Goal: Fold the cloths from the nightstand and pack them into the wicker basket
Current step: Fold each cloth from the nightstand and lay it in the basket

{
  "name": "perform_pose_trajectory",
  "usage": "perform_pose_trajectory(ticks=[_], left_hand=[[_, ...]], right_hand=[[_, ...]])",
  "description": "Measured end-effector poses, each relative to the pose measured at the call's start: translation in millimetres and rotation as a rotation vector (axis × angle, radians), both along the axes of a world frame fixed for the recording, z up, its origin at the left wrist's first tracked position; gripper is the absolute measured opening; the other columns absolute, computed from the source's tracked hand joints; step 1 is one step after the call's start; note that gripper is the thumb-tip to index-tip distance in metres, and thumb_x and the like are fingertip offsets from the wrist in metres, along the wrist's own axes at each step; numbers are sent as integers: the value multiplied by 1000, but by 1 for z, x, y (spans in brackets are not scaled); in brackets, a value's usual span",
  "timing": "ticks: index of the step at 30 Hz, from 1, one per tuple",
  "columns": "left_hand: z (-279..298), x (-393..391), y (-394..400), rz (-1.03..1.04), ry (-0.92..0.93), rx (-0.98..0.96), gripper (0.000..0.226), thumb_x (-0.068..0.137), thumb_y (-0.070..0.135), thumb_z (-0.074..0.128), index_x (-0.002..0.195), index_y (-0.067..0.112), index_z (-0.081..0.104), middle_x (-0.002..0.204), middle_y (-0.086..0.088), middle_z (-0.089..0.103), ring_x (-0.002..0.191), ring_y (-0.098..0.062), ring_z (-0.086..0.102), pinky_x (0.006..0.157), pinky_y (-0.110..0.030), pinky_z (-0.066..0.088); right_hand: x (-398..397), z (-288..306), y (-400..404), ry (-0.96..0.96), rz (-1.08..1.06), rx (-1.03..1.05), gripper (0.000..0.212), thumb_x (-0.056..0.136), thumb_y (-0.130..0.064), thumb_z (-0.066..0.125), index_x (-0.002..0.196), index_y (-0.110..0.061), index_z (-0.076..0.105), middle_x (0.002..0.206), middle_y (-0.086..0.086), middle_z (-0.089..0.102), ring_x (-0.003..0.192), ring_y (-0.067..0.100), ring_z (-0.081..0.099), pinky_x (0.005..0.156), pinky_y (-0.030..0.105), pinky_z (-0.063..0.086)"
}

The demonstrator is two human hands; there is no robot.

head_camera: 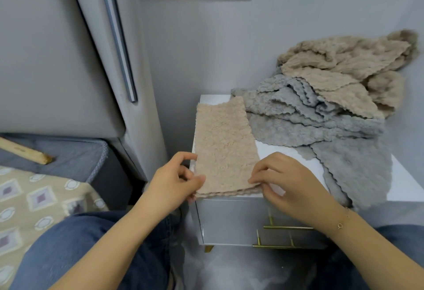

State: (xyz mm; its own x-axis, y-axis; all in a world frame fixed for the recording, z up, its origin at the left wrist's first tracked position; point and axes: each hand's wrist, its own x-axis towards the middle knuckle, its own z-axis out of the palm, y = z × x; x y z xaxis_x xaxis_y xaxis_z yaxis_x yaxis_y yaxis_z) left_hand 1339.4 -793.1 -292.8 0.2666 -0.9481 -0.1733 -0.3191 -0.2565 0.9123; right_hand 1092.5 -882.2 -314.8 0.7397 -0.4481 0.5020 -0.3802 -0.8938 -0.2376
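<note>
Hands at the nightstand (400, 182) near edge: left hand (174, 180) pinching the folded beige cloth (224, 145) at its near left corner, right hand (289, 182) pinching its near right corner. Beyond, toward the far right corner, heaped grey cloths (321, 124) under crumpled beige cloths (348, 69).

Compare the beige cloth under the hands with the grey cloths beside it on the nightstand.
The beige cloth lies flat as a neat, narrow strip; the grey cloths sprawl in a loose, rumpled heap. The left hand and right hand pinch the beige cloth's near corners; no hand touches the grey cloths. The beige cloth stays on the nightstand; a grey cloth droops over its front right edge. Both have a nubby texture and wavy edges.
</note>
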Motion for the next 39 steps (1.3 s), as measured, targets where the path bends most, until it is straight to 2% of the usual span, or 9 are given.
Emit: perform_pose_trajectory(ticks=[6,9,12,17,22,28,35,37,39], left_hand=[[-11,0,7,-75,-539,-119,51,84,28,70,128,37,47,89,12,57,76,1,53,66,-8,41],[-11,5,8,-128,-694,-304,54,82,26,73,131,33,51,105,17,44,96,1,47,84,-5,36],[-9,3,8,-319,-743,-496,35,91,36,64,125,30,60,124,16,49,119,-4,46,101,-21,37],[-24,3,6,-586,-849,-563,35,94,44,58,122,25,68,144,9,50,138,-8,40,106,-36,41],[-38,21,7,-623,-898,-468,49,91,47,55,137,28,56,149,13,44,139,-4,38,108,-36,41],[-38,19,-1,-491,-758,-485,38,88,48,60,120,30,69,133,18,59,125,1,52,101,-31,38],[-38,13,0,-373,-758,-535,27,91,35,55,109,27,74,122,19,66,114,6,58,99,-25,40],[-36,10,1,-317,-735,-511,28,90,41,54,106,30,74,117,24,67,110,6,57,97,-19,39],[-32,9,4,-229,-660,-433,39,88,62,46,106,39,72,108,29,68,106,4,51,92,-9,38]], right_hand=[[-9,-10,11,80,12,98,24,87,-27,60,106,-21,72,113,-6,62,104,12,56,84,30,49],[-13,-7,12,85,15,93,38,89,-37,59,123,-21,65,137,-6,53,125,11,49,101,29,42],[-10,-3,6,119,67,57,55,89,-42,59,138,-17,54,150,-4,43,137,9,41,111,23,32],[-11,-15,-12,308,158,-84,62,92,-41,53,143,-7,46,153,7,39,140,17,38,113,32,35],[-10,-33,-13,282,130,-126,57,96,-36,45,145,-6,43,155,8,36,143,19,33,115,32,29],[-5,-39,-6,156,85,-121,47,99,-33,43,136,-7,55,147,6,48,136,20,46,105,38,41],[-2,-39,-1,95,62,-147,46,106,-31,31,126,-8,64,137,4,58,127,18,54,100,35,44],[-2,-37,-1,46,57,-31,44,105,-33,34,126,-10,65,135,1,60,126,15,56,99,34,47],[-1,-31,-1,-7,27,112,42,104,-37,37,125,-14,66,128,-4,65,120,11,60,98,28,47]])
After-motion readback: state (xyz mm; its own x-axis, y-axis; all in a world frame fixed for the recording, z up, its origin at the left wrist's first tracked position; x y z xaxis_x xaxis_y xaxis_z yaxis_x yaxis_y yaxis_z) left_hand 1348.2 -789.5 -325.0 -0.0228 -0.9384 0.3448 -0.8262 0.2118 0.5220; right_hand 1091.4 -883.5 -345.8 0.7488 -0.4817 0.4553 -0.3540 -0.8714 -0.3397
